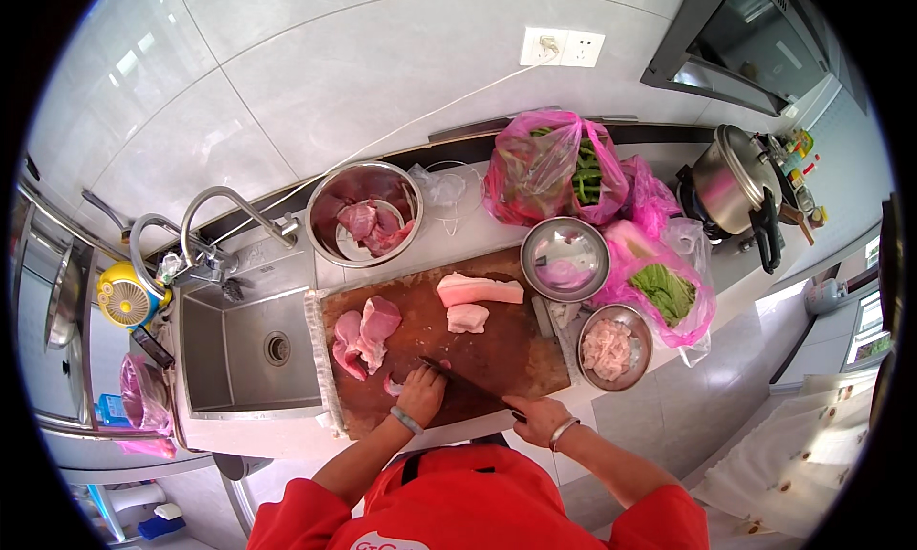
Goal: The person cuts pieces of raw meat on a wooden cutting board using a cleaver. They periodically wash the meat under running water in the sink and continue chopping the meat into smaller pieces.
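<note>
My right hand grips a dark-bladed kitchen knife, whose blade slants across the wooden cutting board toward my left hand. That left hand is closed over a small piece of meat, with an end showing beside the fingers; the fingertips lie close to the blade and are partly hidden. Larger chunks of red meat sit to the left on the board. Farther back lie a long pale strip of fatty pork and a shorter fatty piece.
Left is a steel sink with a curved faucet. Behind the board stands a steel pot of meat. Rightward are a bowl of sliced meat, another steel bowl, pink bags of vegetables and a pressure cooker.
</note>
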Demonstrator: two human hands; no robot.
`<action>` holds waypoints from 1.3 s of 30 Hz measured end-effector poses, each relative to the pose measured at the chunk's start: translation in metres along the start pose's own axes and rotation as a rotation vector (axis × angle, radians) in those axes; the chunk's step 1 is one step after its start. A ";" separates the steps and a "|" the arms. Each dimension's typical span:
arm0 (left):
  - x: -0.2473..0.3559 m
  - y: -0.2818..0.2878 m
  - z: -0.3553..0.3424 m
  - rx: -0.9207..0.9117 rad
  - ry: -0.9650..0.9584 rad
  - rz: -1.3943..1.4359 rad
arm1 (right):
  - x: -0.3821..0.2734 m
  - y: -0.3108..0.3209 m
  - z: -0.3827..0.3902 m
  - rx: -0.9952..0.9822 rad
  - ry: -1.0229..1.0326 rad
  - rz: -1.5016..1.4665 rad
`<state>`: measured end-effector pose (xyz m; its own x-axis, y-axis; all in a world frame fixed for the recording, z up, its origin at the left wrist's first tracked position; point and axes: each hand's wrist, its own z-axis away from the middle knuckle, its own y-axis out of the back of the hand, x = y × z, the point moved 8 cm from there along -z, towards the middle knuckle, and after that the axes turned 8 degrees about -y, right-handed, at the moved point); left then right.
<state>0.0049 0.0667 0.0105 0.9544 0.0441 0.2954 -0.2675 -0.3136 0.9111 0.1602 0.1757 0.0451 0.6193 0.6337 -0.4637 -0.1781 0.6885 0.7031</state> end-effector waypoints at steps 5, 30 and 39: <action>0.003 0.006 -0.004 0.044 -0.021 -0.021 | 0.006 -0.003 -0.001 0.075 0.029 -0.076; -0.011 0.000 -0.009 0.040 -0.049 0.064 | 0.008 -0.006 0.008 0.108 0.044 -0.321; -0.029 0.050 0.000 0.093 0.182 0.200 | 0.006 0.004 0.015 -0.021 -0.099 -0.315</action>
<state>-0.0363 0.0494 0.0475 0.8418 0.1396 0.5214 -0.4271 -0.4185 0.8015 0.1742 0.1771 0.0537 0.7176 0.3521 -0.6009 0.0188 0.8526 0.5222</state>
